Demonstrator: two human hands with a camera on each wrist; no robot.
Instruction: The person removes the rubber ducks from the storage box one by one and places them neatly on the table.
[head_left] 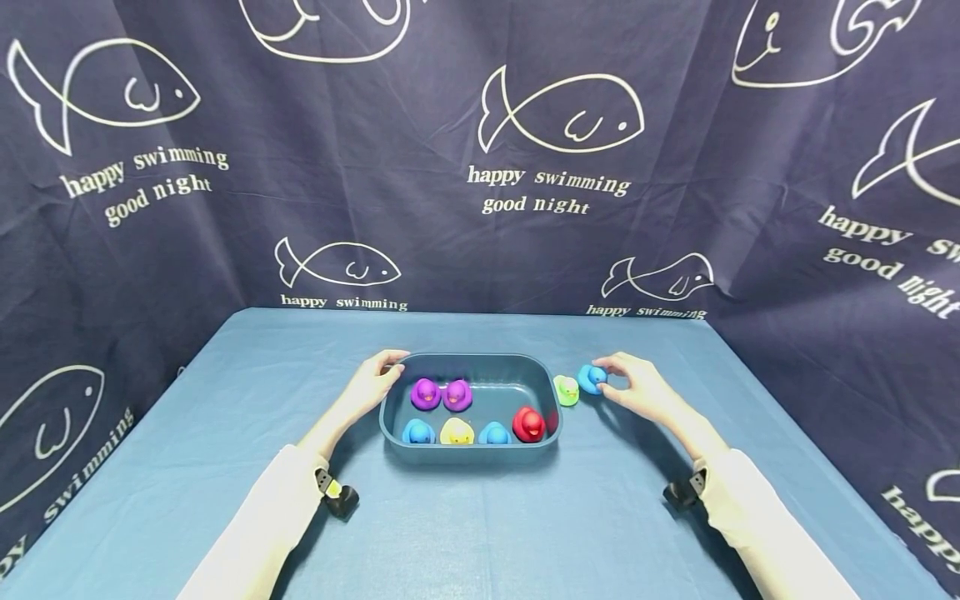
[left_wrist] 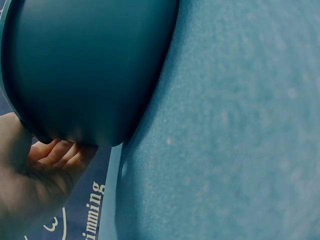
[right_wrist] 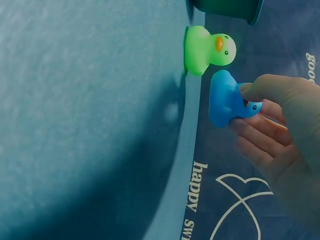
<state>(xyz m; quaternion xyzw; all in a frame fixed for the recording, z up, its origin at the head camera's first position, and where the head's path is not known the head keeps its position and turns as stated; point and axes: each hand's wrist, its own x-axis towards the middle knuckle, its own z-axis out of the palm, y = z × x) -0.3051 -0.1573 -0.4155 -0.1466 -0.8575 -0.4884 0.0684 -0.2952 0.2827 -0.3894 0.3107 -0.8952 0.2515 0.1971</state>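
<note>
My left hand point(head_left: 371, 382) grips the left end of a dark teal plastic bin point(head_left: 480, 454), with the thumb at the rim and the fingers against the outer wall point(left_wrist: 90, 75). Between thumb and fingers, my right hand point(head_left: 636, 385) pinches a blue rubber duck point(head_left: 591, 379); the right wrist view shows this duck point(right_wrist: 225, 100) raised off the table. Just left of it, a green rubber duck point(head_left: 566, 390) stands on the table beside the bin's right end. Inside the bin are two purple ducks point(head_left: 426, 395), two blue ducks point(head_left: 418, 432), a yellow duck point(head_left: 457, 432) and a red duck point(head_left: 528, 424).
A light blue cloth point(head_left: 480, 533) covers the table. Behind it and along both sides hangs a dark curtain point(head_left: 420, 192) printed with white fish and lettering. A small black device point(head_left: 342, 502) is strapped to the left wrist, another point(head_left: 681, 493) to the right.
</note>
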